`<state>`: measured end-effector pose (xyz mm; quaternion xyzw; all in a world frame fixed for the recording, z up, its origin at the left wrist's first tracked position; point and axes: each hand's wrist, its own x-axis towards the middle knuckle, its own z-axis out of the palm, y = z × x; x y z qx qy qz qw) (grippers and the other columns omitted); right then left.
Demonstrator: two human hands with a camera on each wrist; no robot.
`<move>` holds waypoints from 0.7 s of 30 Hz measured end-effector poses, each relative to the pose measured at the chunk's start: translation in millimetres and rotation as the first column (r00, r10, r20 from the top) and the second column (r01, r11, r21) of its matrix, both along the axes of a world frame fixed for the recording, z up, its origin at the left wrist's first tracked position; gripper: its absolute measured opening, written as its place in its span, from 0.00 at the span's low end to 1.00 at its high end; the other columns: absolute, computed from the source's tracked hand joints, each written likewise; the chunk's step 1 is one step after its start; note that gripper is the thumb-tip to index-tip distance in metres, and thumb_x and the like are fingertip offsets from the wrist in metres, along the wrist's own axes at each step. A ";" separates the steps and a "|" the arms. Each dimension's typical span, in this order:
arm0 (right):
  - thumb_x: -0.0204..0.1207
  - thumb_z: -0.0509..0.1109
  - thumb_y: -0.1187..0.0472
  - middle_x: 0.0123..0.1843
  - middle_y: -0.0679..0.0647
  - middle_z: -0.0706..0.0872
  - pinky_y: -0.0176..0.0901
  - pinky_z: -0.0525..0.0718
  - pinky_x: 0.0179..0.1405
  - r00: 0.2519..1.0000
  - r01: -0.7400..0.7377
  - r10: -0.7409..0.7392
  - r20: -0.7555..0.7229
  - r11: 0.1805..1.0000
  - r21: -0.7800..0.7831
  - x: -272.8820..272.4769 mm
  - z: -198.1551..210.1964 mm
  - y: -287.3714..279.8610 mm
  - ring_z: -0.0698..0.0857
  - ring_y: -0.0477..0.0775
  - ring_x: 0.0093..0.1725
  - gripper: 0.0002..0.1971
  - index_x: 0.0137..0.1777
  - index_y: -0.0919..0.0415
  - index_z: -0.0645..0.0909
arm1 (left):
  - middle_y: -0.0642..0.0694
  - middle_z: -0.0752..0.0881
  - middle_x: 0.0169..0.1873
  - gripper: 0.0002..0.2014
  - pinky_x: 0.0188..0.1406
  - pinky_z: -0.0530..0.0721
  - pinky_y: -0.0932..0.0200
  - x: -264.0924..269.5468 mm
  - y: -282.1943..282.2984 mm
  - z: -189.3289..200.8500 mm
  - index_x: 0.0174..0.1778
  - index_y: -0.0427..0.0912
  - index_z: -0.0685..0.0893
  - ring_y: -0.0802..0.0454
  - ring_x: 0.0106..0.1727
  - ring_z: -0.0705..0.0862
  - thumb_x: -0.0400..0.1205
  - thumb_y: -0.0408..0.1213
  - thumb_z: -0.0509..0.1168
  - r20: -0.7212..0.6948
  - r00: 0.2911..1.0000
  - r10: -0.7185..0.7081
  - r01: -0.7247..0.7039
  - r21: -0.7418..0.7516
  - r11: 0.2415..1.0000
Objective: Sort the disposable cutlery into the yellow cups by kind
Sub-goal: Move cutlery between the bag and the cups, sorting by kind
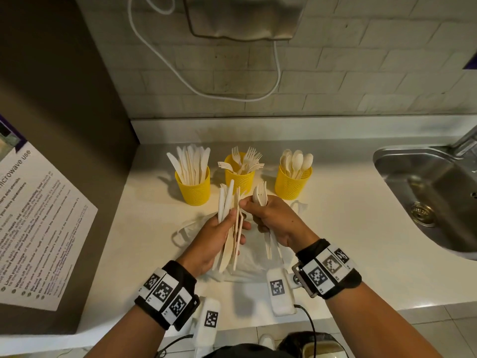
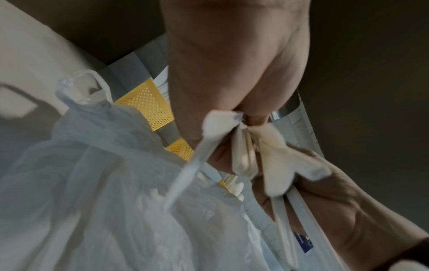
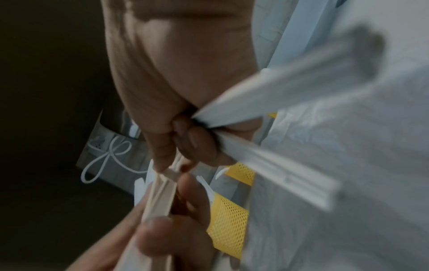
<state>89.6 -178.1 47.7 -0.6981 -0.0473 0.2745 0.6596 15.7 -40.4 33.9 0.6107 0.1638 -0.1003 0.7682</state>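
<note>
Three yellow perforated plastic cups stand in a row near the back of the pale cream surface: the left cup holds cream disposable knives, the middle cup holds cream disposable forks, and the right cup holds cream disposable spoons. Just in front of the middle cup, both hands are raised above a crumpled translucent white plastic bag lying on the surface. The left hand has its fingers curled round a mixed bundle of cream cutlery, the pieces fanned upright with knife blades at the top. The right hand grips a smaller bunch of cream forks and a spoon in its curled fingers, heads up and handles sticking out below the palm, while its thumb and forefinger reach across to touch the top of the left hand's bundle (the right wrist view shows these fingertips pinching the end of one piece, though blur hides which kind). The two hands are close together, almost meeting. A stainless steel sink is set into the surface at the right, and a white cable loops across the tiled wall behind the cups.
</note>
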 end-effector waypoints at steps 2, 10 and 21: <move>0.78 0.72 0.54 0.22 0.44 0.76 0.36 0.67 0.22 1.000 -0.021 0.021 0.011 1.000 -0.022 -1.3 -2.7 2.7 0.68 0.43 0.22 0.09 0.40 0.59 0.82 | 0.45 0.89 0.40 0.18 0.23 0.78 0.60 1.4 1.4 2.2 0.56 0.38 0.83 0.55 0.28 0.82 0.87 0.48 0.55 -0.026 1.000 -0.009 0.007 -0.084 0.996; 0.80 0.70 0.59 0.33 0.52 0.86 0.37 0.76 0.31 0.981 0.060 -0.041 0.188 0.993 -0.097 -3.3 -13.0 14.6 0.80 0.43 0.27 0.10 0.45 0.68 0.83 | 0.38 0.90 0.44 0.15 0.33 0.86 0.52 7.5 0.4 -0.3 0.65 0.45 0.80 0.50 0.34 0.89 0.88 0.45 0.56 -0.032 0.998 0.047 -0.050 -0.101 0.994; 0.88 0.56 0.60 0.29 0.57 0.80 0.43 0.81 0.24 0.911 0.267 -0.237 0.337 0.963 -0.044 3.3 -0.7 15.6 0.81 0.51 0.24 0.09 0.48 0.63 0.73 | 0.47 0.90 0.38 0.07 0.38 0.86 0.51 17.4 13.5 -15.2 0.52 0.43 0.82 0.52 0.37 0.89 0.87 0.35 0.59 -0.101 0.981 0.168 -0.184 -0.177 0.967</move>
